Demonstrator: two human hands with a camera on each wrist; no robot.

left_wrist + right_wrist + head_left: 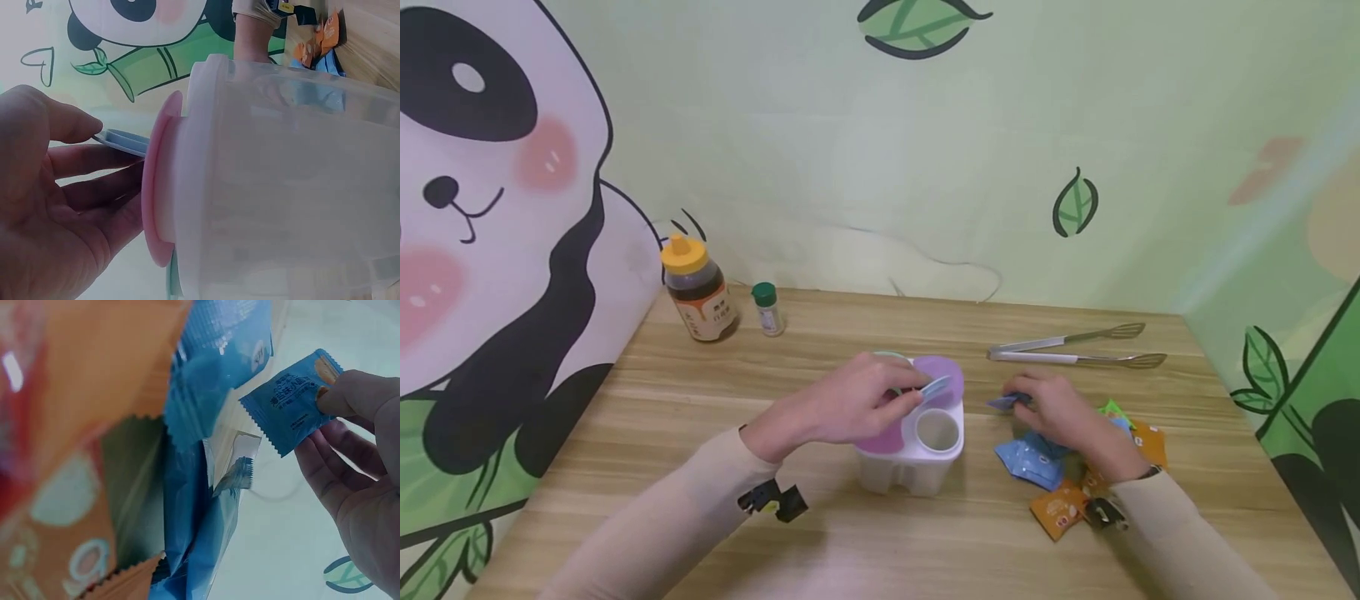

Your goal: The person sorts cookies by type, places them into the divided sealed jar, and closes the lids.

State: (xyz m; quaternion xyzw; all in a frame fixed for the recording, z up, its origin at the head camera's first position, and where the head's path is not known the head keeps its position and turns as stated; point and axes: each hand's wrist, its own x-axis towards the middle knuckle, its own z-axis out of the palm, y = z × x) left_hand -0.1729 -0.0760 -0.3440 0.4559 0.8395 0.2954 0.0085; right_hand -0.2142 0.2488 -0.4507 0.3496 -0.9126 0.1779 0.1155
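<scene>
My left hand [850,400] pinches a light blue lid [936,387] between thumb and fingers, over a white canister set [910,477]. One round opening [937,431] of the set is uncovered; a purple lid [942,375], a pink lid [883,439] and a partly hidden green lid cover the others. To the right, my right hand [1060,410] pinches a small blue snack packet [294,403] by one end. Beneath that hand and forearm lie more blue packets [1032,462], orange packets [1060,507] and a green packet [1116,411], partly hidden by the arm.
A squeeze bottle [700,304] of dark syrup with a yellow cap stands at the back left, beside a small green-capped shaker [769,312]. Metal tongs [1075,354] lie at the back right. A painted wall [820,167] borders the wooden table [647,433].
</scene>
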